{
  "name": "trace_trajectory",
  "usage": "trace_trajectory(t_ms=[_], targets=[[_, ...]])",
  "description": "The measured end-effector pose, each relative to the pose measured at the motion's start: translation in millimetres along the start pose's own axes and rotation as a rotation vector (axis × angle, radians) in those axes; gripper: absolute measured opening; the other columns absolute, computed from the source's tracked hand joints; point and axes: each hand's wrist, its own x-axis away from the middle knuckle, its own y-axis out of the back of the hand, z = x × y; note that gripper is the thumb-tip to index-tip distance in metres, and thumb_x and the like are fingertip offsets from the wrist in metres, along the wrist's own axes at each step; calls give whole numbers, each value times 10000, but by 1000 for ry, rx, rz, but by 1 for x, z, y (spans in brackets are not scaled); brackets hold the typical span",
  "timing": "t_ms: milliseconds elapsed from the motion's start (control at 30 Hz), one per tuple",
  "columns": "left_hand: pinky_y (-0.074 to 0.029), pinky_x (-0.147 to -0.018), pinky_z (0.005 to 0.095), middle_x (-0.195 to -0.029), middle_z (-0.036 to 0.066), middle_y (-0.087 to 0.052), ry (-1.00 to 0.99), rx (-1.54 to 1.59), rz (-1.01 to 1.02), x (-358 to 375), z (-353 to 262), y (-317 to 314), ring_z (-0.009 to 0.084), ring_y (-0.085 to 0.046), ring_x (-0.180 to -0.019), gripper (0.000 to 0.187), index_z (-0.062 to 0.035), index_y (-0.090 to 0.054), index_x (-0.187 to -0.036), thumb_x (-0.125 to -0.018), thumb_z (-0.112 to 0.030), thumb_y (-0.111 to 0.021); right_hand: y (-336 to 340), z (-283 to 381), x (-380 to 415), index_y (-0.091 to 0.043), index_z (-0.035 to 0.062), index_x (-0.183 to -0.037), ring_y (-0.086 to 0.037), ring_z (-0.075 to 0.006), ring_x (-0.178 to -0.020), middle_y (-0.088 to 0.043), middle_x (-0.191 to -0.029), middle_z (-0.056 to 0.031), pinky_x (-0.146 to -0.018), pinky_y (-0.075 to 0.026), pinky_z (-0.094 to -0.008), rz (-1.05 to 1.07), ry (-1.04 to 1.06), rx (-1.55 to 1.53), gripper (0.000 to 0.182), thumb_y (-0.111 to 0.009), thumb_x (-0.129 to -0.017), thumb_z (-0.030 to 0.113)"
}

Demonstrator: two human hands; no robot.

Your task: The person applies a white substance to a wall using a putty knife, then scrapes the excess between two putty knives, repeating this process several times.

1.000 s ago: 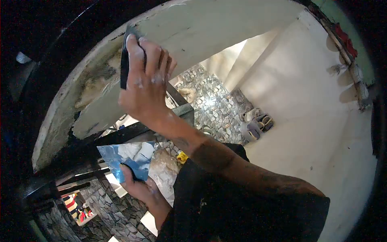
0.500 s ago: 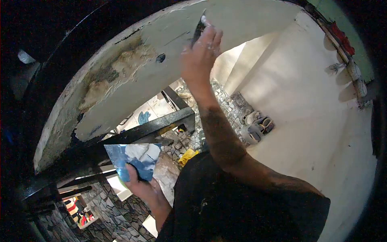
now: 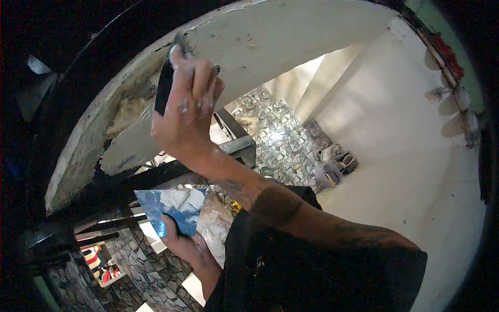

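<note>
My right hand (image 3: pixel 189 112) grips a dark, wide putty knife (image 3: pixel 165 86) with its blade against the pale curved wall band (image 3: pixel 280 34). Its thumb and fingers are wrapped around the tool, and white smears mark the fingers. Beside the knife lies a rough brown patch (image 3: pixel 127 117) where the surface has flaked away. Lower down, my left hand (image 3: pixel 182 245) is closed on a flat metal plate (image 3: pixel 182 221), its thumb over the near face. White putty (image 3: pixel 179 199) is heaped on that plate. How the fingers hold it underneath is hidden.
A dark beam (image 3: pixel 171 171) runs below the wall band. Shoes (image 3: pixel 332 166) sit on the stone-patterned floor (image 3: pixel 275 125) beside a white wall (image 3: pixel 384 125). A whitish, crumpled bag (image 3: pixel 214 223) is next to my left hand.
My right hand has moved left and down along the wall band with the putty knife, now near the flaked patch. My left hand and the plate stay nearly in place.
</note>
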Motion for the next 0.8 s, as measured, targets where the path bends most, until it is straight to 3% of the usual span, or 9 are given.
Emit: trace_trajectory(t_ms=[67, 167, 233, 267, 333, 400, 633, 733, 800], targets=[[-480, -792, 328, -1023, 115, -591, 54, 30, 58, -4, 4, 7, 205, -593, -863, 367, 59, -525, -1082, -835, -206, -584, 12, 0, 6, -372, -27, -1242, -429, -328, -1029, -436, -1069, -170, -870, -317, -466, 115, 37, -133, 646, -594, -642, 67], [-493, -731, 301, -995, 90, -592, 50, 14, 47, 1, -4, 6, 191, -590, -845, 341, 16, -523, -1096, -838, -202, -570, 51, -17, 24, -430, 5, -1207, -467, -346, -1038, -467, -1099, -188, -944, -341, -427, 428, 43, -740, 553, -588, -684, 90], [-486, -728, 307, -963, 80, -593, 68, -219, 176, -7, 1, 23, 185, -590, -842, 334, -3, -517, -1108, -834, -187, -565, 78, -30, 44, -491, 16, -1156, -513, -306, -1021, -491, -1114, -163, -912, -389, -390, 685, -236, -1068, 420, -594, -768, 141], [-483, -738, 313, -967, 83, -593, 191, 49, 73, 5, -6, -6, 179, -589, -847, 345, -1, -516, -1110, -832, -200, -570, 89, -38, 54, -520, 22, -1131, -532, -287, -1015, -499, -1123, -149, -900, -407, -378, 767, -274, -1138, 366, -596, -804, 170], [-487, -748, 319, -981, 107, -601, 237, -37, 141, -2, 2, -2, 183, -600, -849, 336, 10, -532, -1087, -820, -184, -591, 92, -48, 73, -518, 36, -1133, -505, -270, -1057, -481, -1162, -140, -920, -391, -372, 788, -42, -1046, 380, -583, -763, 89], [-497, -753, 326, -977, 117, -613, 308, 45, 184, -6, 9, -6, 189, -613, -832, 285, 14, -554, -1053, -818, -140, -595, 95, -54, 84, -464, 49, -1187, -433, -267, -1147, -439, -1213, -155, -970, -349, -363, 874, 52, -1032, 595, -553, -630, -142], [-502, -727, 297, -932, 90, -616, 433, 186, 195, -4, 19, -17, 167, -610, -790, 206, 12, -548, -1031, -830, -34, -557, 115, -130, 108, -509, 44, -1110, -447, -316, -1109, -476, -1145, -157, -956, -351, -389, 1217, 41, -627, 608, -397, -566, -202], [-498, -726, 296, -930, 85, -615, 345, 139, 207, 1, 16, -25, 166, -608, -793, 210, 12, -549, -1030, -827, -41, -570, 142, -111, 65, -528, 97, -1153, -469, -285, -1080, -452, -1210, -102, -899, -394, -356, 1080, -26, -524, 456, -653, -724, 188], [-496, -722, 306, -938, 87, -615, 288, 97, 198, 1, 29, -27, 187, -609, -802, 243, -4, -545, -1027, -810, -92, -609, 157, -87, 46, -530, 113, -1153, -462, -288, -1085, -454, -1197, -104, -902, -386, -372, 1093, -2, -421, 425, -621, -753, 225]])
